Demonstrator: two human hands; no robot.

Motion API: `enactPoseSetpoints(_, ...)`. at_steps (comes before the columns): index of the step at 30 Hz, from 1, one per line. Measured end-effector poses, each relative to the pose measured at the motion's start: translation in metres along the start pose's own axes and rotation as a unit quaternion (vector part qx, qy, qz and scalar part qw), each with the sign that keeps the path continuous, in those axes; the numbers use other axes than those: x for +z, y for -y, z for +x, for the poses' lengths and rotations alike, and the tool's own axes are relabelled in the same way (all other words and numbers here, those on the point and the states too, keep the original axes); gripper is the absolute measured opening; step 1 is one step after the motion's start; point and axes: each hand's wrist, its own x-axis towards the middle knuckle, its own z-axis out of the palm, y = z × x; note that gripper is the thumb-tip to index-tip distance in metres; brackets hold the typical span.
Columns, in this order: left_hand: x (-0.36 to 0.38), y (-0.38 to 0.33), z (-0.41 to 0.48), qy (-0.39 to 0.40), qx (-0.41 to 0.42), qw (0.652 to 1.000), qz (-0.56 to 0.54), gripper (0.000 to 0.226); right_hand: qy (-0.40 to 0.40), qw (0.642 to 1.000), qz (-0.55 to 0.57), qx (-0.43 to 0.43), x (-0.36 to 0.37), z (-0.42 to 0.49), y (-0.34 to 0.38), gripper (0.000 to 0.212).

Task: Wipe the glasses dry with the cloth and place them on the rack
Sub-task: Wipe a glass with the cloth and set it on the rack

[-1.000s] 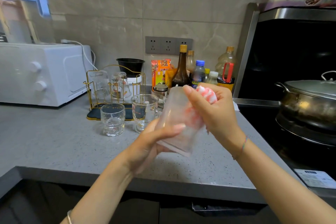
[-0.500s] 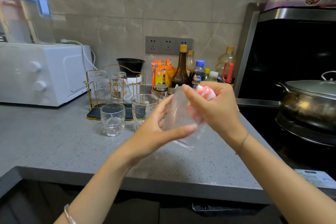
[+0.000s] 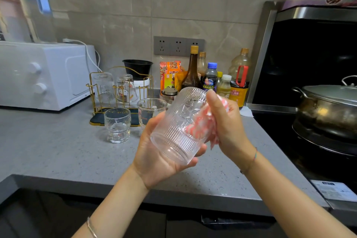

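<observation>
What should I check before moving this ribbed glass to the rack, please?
1. Grip of left hand on ribbed glass: ok.
2. Glass free of cloth: not ok; right hand holds it against the glass.
3. Glass dry: cannot tell.
4. Free place on rack: ok, right side looks empty beside two upturned glasses.
5. Path to rack: not ok; two counter glasses stand in front.

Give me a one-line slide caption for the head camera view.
Left hand cradles a ribbed glass while the right hand wipes it with a pink-and-white cloth above the grey counter.
</observation>
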Motion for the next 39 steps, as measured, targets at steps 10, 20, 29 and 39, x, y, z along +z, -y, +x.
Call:
enactPoseSetpoints(10,-0.029,0.003,-0.004,-0.165,-0.012,0.976,0.14,0.084,-0.186,0.967,0.049,0.17,-0.035,0.017,-0.03,0.051)
enactPoseSetpoints(20,-0.052,0.008,-0.001,-0.261,-0.063,0.955,0.128,0.05,0.03,0.901,-0.193,0.386,-0.086,-0.009,-0.106,0.02)
enactPoseSetpoints(29,-0.051,0.006,0.006,-0.234,-0.133,0.95,0.161,0.067,0.297,0.911,-0.231,0.168,-0.072,0.003,-0.043,0.08)
enactPoseSetpoints(39,-0.04,-0.012,0.002,-0.178,-0.117,0.97,0.12,0.102,0.197,0.957,-0.192,0.094,-0.051,-0.006,-0.033,0.064)
